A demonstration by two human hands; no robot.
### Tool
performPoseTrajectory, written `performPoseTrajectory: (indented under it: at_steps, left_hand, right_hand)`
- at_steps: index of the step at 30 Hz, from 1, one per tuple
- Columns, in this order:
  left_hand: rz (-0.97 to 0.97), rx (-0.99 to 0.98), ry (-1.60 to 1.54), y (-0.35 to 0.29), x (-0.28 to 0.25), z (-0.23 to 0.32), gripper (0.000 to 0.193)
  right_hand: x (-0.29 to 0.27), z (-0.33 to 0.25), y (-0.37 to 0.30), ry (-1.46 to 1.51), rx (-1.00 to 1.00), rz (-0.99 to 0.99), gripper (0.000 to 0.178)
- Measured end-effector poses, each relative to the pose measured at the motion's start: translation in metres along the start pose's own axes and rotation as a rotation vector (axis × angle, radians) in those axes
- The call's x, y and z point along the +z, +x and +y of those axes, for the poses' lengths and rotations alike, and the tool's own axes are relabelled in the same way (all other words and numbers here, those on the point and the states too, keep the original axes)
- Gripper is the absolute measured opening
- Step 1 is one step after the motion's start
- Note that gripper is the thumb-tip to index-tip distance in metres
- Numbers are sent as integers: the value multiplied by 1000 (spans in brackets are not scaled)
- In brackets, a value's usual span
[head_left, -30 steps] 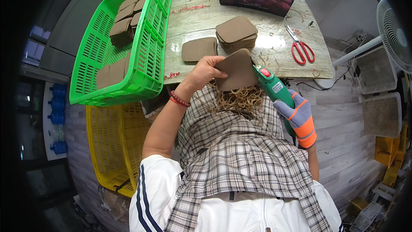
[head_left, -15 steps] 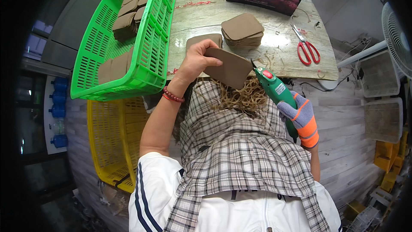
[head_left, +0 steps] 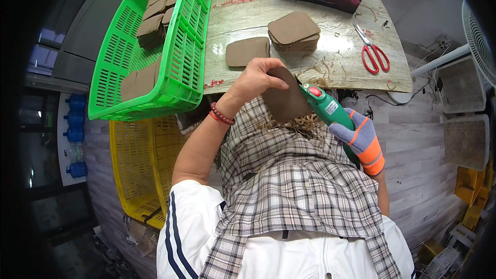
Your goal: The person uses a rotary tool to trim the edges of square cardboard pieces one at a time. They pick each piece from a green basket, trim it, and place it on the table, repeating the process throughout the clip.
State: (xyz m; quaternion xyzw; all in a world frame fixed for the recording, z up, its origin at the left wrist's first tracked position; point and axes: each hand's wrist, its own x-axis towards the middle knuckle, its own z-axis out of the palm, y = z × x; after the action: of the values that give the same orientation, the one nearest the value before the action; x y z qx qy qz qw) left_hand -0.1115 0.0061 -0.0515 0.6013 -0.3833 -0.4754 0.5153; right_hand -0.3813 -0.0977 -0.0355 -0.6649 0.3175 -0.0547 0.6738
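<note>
Green basket (head_left: pixel 181 46) blocks left; scissors (head_left: pixel 373 54) right; bare tabletop (head_left: pixel 248 18) btwn

The person is wearing a white jacket with dark sleeve stripes, a plaid apron (head_left: pixel 294 186), a red bead bracelet (head_left: pixel 221 115) at ten o'clock, and a grey-orange glove covering the right hand (head_left: pixel 360 139).

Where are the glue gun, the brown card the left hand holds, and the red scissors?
green glue gun (head_left: pixel 324 104), head view, on its green body near the red button.
brown card (head_left: pixel 285 102), head view, on its flat middle below the thumb.
red scissors (head_left: pixel 375 58), head view, on the red handle loops.
</note>
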Motion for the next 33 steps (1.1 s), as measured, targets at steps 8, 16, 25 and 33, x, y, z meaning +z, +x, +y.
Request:
performPoseTrajectory:
  at_steps: [8,16,25,33]
  left_hand:
    - [-92,2,31,1,8,-11,39]
    - [771,141,377,39,-118,-75,44]
    - [547,187,1244,117,-35,-25,64]
    - [664,370,918,108,-12,-2,37]
  right_hand:
    - [4,-1,2,-22,-49,38,39]
    - [-11,14,6,84,-47,135,35]
    - [-13,24,6,60,-52,220,36]
    - [-16,22,6,154,-28,264,33]
